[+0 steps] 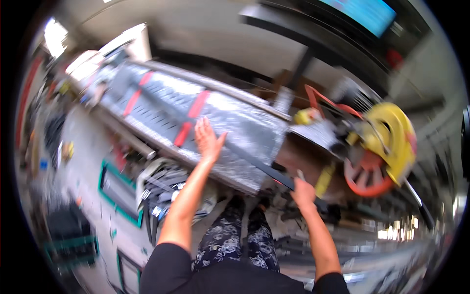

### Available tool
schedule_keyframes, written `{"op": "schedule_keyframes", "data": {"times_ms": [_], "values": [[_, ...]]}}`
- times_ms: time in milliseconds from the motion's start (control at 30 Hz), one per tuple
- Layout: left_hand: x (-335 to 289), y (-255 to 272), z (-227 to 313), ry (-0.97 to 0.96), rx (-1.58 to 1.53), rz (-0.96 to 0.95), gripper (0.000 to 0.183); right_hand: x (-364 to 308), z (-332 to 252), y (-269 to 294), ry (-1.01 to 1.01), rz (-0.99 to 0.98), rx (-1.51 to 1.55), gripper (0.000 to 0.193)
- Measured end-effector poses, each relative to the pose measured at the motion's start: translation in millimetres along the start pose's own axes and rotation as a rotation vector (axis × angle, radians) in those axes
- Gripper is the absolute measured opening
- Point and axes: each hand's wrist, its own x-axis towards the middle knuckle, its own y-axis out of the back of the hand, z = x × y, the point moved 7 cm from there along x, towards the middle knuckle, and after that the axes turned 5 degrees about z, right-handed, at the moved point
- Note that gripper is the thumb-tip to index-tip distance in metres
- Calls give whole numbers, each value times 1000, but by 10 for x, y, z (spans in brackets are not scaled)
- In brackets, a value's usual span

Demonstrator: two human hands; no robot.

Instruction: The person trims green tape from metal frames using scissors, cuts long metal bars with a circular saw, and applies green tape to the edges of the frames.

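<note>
In the head view, your right hand (304,192) is gripping a long dark bar (257,162) near its right end, fingers curled around it, while your left hand (207,142) is lying open, fingers stretched and thumb out, holding nothing; whether it is pressing on the bar or just hovering over it, I cannot tell. The bar is running slantwise over the silver-wrapped workbench (257,130), its gripped part jutting past the bench's right end. As for progress, you are having the bar in hand and lined up along the bench, so that much is done; no cut or join is showing on it, and what is remaining I cannot tell through this blur. Farther right, a yellow cut-off saw (395,137) is standing apart from your hands. The bar itself is looking slim, straight-sided and nearly black, a thin red streak showing near your right hand, its far end blurring among the red bands (198,104).
</note>
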Motion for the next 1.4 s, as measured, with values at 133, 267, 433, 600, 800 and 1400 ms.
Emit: {"op": "schedule_keyframes", "data": {"times_ms": [133,267,433,600,800,1400], "values": [[-423,-118,583,-691,-170,-565,67,404,-13,-246,87,65,-39,21],[-309,-607,949,-825,-189,-496,31,741,341,-213,33,125,-42,21],[-218,-1124,1053,-832,-56,-619,30,686,-69,273,141,485,25,10],[10,-1313,1242,-859,-71,-468,31,57,-390,559,310,440,328,13],[139,-1451,1251,-803,-49,-590,34,-566,24,1855,290,503,152,18],[194,-1462,1361,-688,-39,-638,41,-1194,1103,4422,-572,116,389,45]]}}
